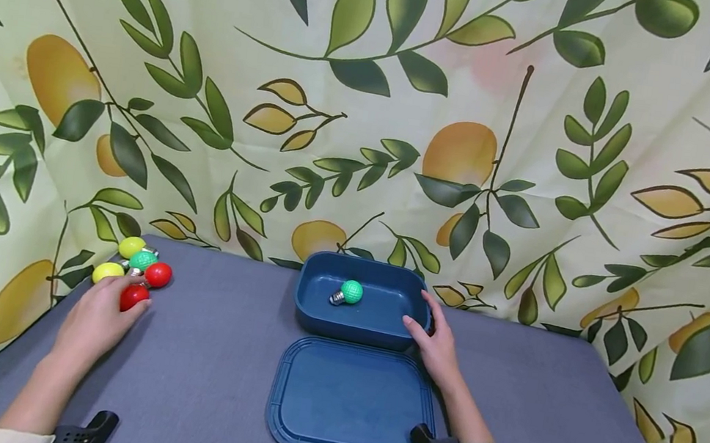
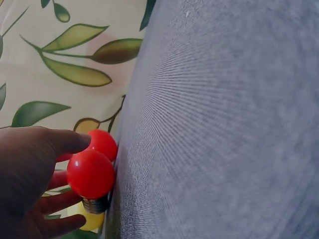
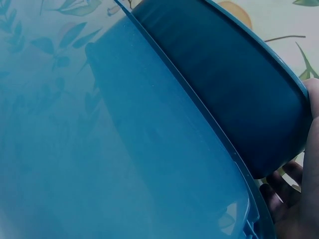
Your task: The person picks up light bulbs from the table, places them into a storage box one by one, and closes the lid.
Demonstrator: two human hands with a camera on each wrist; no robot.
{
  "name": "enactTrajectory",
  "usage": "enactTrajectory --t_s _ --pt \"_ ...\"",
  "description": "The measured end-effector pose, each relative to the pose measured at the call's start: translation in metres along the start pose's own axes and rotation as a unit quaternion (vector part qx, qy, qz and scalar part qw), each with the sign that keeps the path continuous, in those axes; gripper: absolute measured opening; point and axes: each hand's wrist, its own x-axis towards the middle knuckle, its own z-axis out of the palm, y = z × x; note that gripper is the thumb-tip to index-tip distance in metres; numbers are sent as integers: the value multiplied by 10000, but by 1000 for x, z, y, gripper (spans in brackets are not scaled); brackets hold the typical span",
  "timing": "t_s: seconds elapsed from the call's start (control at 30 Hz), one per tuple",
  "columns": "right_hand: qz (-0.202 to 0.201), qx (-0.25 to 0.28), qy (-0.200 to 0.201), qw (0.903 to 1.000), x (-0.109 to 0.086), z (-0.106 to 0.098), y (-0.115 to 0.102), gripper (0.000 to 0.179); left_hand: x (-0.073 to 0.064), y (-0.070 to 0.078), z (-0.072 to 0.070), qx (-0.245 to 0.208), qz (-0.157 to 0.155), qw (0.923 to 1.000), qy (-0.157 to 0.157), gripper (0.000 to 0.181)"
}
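In the head view my left hand [image 1: 100, 316] is at a cluster of small colored light bulbs at the table's left. Its thumb and fingers are spread around a red bulb [image 2: 90, 174]; a firm grip is not plain. Beside it lie another red bulb [image 1: 158, 274], a green bulb [image 1: 143, 260] and yellow bulbs [image 1: 131, 247]. My right hand [image 1: 439, 346] holds the right end of a blue box [image 1: 342, 329], its thumb and fingers at the rim and corner. One green bulb [image 1: 352, 292] with a metal base lies inside that box.
A blue lid [image 1: 353, 402] lies flat in front of the box. Grey cloth [image 1: 212, 352] covers the table. Leaf-and-fruit patterned fabric [image 1: 367, 119] hangs behind and at both sides, close to the bulbs and the box.
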Motion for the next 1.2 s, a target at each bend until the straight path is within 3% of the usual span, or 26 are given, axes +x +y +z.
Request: enactTrajectory --t_s 0.3,0.67,1.03,1.2 --pt "33 43 -25 10000 -1 1 -1 66 1 -2 -3 74 437 9989 -176 41" --pt "26 51 -3 10000 0 1 1 67 1 10 -1 53 613 9980 -163 39" --pt "29 -39 -3 10000 0 1 1 66 -3 34 30 -649 1058 9920 221 32" --pt "12 -71 5 10000 0 0 0 66 -5 39 40 -817 1053 9907 289 31"
